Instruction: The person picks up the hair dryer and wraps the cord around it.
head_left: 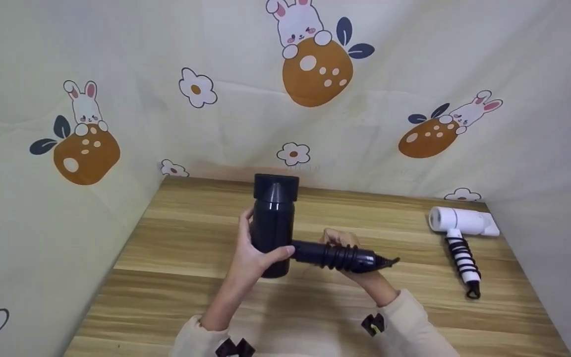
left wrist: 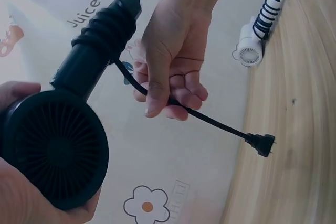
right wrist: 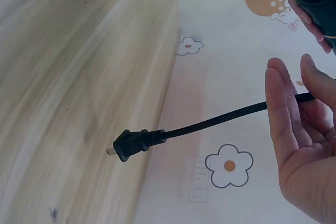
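A black hair dryer [head_left: 273, 225] is held above the table, its barrel pointing away and its handle to the right. My left hand [head_left: 250, 258] grips the barrel, with the thumb across it near the handle. Behind the handle, partly hidden in the head view, is my right hand [head_left: 341, 238]. The left wrist view shows that right hand [left wrist: 176, 66] holding the black power cord [left wrist: 220, 124] between curled fingers and thumb. Most of the cord is coiled round the handle; its loose end carries a two-pin plug [right wrist: 134, 144], hanging free.
A white hair dryer [head_left: 466, 222] lies at the right of the wooden table [head_left: 166, 297], its black cord wrapped round the handle. Pale cloth [head_left: 236, 124] printed with rabbits and flowers stands behind the table and along both sides.
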{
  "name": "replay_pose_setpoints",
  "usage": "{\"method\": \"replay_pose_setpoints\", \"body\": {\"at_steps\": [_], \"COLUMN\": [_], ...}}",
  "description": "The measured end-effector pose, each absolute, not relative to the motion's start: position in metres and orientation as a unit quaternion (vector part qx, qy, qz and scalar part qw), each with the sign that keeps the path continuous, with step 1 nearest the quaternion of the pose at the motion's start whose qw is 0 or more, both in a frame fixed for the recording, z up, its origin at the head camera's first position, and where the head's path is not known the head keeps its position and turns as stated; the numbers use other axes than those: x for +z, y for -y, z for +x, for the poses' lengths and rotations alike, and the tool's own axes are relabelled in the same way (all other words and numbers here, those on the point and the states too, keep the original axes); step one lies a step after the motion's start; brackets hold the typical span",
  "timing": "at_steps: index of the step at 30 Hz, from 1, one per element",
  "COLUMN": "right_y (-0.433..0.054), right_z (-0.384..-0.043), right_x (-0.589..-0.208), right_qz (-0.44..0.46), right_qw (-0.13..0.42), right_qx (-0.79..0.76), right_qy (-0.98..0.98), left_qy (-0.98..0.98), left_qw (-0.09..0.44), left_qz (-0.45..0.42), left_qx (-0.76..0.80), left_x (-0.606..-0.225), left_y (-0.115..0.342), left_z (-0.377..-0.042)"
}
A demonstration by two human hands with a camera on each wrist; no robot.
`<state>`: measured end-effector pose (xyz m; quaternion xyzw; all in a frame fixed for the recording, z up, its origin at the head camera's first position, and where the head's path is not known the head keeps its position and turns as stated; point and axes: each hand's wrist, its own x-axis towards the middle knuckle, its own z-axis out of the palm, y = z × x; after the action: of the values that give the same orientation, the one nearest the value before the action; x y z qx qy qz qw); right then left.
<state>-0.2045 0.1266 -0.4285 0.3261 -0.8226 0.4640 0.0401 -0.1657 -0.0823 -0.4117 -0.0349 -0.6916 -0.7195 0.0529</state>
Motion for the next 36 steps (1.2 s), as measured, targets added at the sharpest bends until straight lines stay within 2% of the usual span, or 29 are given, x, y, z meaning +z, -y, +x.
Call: {"method": "replay_pose_setpoints", "body": {"at_steps": [3, 8, 11, 15, 19, 23, 25, 29, 36], "right_y": [-0.131, -0.145, -0.154, -0.163, -0.169, -0.174, -0.175, -0.173, -0.163], "right_z": [-0.206, -0.215, -0.221, -0.224, -0.224, -0.222, -0.221, -0.212, -0.185], "right_x": [-0.43, -0.439, -0.441, -0.433, -0.422, -0.414, -0.41, -0.402, -0.395], "right_qz": [0.315, 0.328, 0.389, 0.445, 0.457, 0.44, 0.424, 0.376, 0.297], "right_qw": [-0.009, -0.02, 0.017, 0.086, 0.139, 0.153, 0.132, 0.055, -0.043], "right_qx": [0.559, 0.47, 0.381, 0.275, 0.186, 0.174, 0.208, 0.298, 0.433], "right_qy": [0.767, 0.819, 0.839, 0.848, 0.858, 0.867, 0.871, 0.876, 0.85], "left_qy": [0.702, 0.719, 0.731, 0.756, 0.781, 0.812, 0.824, 0.826, 0.782], "left_qw": [0.019, -0.019, -0.03, -0.016, 0.007, 0.031, 0.044, 0.067, 0.078], "left_qz": [-0.056, -0.083, -0.1, -0.11, -0.108, -0.093, -0.076, -0.034, 0.003], "left_qx": [-0.71, -0.69, -0.675, -0.645, -0.615, -0.575, -0.559, -0.559, -0.619], "left_x": [-0.415, -0.419, -0.423, -0.428, -0.431, -0.438, -0.441, -0.444, -0.444], "left_y": [0.084, 0.087, 0.087, 0.085, 0.082, 0.08, 0.079, 0.08, 0.081], "left_z": [-0.168, -0.171, -0.171, -0.171, -0.171, -0.17, -0.17, -0.172, -0.176]}}
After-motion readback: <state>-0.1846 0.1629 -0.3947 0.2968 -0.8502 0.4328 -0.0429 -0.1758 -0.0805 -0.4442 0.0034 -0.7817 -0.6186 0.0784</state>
